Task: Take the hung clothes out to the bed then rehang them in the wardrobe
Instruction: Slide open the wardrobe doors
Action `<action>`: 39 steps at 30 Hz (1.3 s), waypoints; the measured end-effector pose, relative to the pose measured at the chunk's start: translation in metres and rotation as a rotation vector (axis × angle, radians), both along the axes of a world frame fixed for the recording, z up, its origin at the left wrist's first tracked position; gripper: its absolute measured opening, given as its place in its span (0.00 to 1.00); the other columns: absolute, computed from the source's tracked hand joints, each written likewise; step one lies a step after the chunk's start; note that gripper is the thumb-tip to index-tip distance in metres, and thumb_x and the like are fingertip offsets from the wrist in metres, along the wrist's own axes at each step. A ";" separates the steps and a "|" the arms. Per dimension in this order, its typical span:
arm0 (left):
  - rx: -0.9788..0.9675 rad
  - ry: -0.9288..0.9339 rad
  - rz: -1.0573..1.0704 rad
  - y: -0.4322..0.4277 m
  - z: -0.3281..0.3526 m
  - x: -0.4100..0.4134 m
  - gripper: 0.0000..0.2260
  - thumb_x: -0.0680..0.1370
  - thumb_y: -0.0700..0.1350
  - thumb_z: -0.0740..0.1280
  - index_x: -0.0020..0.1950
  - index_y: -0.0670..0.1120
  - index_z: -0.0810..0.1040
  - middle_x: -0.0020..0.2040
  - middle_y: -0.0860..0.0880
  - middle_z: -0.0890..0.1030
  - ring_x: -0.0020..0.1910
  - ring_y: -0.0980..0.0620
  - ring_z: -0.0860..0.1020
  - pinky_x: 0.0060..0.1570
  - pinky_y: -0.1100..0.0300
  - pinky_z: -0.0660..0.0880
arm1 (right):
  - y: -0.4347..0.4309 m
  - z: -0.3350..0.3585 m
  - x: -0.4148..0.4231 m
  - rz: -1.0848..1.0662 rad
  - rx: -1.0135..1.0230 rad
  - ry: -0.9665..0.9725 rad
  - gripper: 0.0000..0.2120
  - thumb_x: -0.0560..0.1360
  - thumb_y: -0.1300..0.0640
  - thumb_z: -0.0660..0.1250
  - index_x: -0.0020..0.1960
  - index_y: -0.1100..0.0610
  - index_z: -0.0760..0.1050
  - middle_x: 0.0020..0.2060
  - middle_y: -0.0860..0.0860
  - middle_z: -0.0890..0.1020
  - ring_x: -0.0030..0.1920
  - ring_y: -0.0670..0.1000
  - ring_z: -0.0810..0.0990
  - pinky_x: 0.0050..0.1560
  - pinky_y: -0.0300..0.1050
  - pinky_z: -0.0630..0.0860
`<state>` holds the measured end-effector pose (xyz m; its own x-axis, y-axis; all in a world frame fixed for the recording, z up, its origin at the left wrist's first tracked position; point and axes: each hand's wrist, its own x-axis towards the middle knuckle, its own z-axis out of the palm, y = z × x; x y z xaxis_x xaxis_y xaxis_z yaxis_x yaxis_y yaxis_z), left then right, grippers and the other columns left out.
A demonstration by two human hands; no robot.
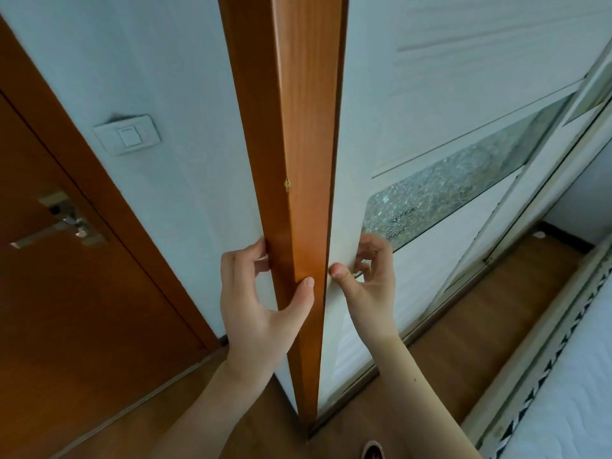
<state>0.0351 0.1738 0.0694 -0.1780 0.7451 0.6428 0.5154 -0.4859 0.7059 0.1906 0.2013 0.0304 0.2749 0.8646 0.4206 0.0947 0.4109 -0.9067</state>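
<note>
Wardrobe (430, 94) dead ahead: white sliding door (414, 77) with a textured glass strip (463, 173) running across it, orange-brown wooden side post (298, 127) at its left edge. No view of any hung clothes; door covers the inside. Second sliding panel (536, 180) further right, on a floor track (463, 329).

Left hand (258, 303) clamped on the wooden post: thumb on the front face, fingers (260, 251) curled round the left side, touching wood. Right hand (371, 279) on the white door just right of the post: thumb tip pressed at the door's edge, fingers (367, 246) bent against the door face near the lower end of the glass strip. Motion-blurred, so cannot tell whether right fingers actually grip anything or only press.

Bed (563, 392) at lower right, white mattress with patterned edge trim, close beside the wardrobe track. Wood floor (132, 392) underfoot. Left of the post: white wall with light switch (127, 135), then brown room door (49, 260) with metal handle (59, 223). Toe of a shoe (372, 451) at bottom edge.
</note>
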 end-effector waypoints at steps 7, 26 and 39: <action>0.009 -0.057 0.113 -0.005 0.005 0.015 0.28 0.71 0.62 0.68 0.56 0.39 0.75 0.53 0.41 0.79 0.51 0.43 0.80 0.48 0.44 0.81 | 0.013 0.004 0.025 -0.015 0.012 0.068 0.22 0.66 0.55 0.75 0.56 0.51 0.71 0.49 0.49 0.76 0.48 0.51 0.76 0.46 0.46 0.72; -0.128 -0.172 0.244 -0.020 0.019 0.045 0.25 0.69 0.55 0.67 0.63 0.47 0.71 0.57 0.52 0.75 0.55 0.57 0.76 0.56 0.65 0.77 | 0.056 0.015 0.111 -0.093 -0.071 0.143 0.16 0.69 0.62 0.75 0.54 0.54 0.74 0.45 0.46 0.78 0.46 0.41 0.76 0.47 0.39 0.75; -0.302 -0.058 -0.393 0.108 0.103 0.197 0.24 0.78 0.51 0.64 0.74 0.48 0.66 0.69 0.48 0.74 0.66 0.55 0.74 0.65 0.60 0.71 | 0.078 0.029 0.161 -0.247 -0.163 0.106 0.13 0.68 0.58 0.75 0.50 0.54 0.77 0.43 0.46 0.81 0.45 0.49 0.80 0.37 0.26 0.71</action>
<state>0.2324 0.2816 0.1725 0.1239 0.9145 0.3852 0.2899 -0.4046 0.8673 0.3512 0.2788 0.0599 0.5200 0.8199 0.2396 0.0752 0.2354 -0.9690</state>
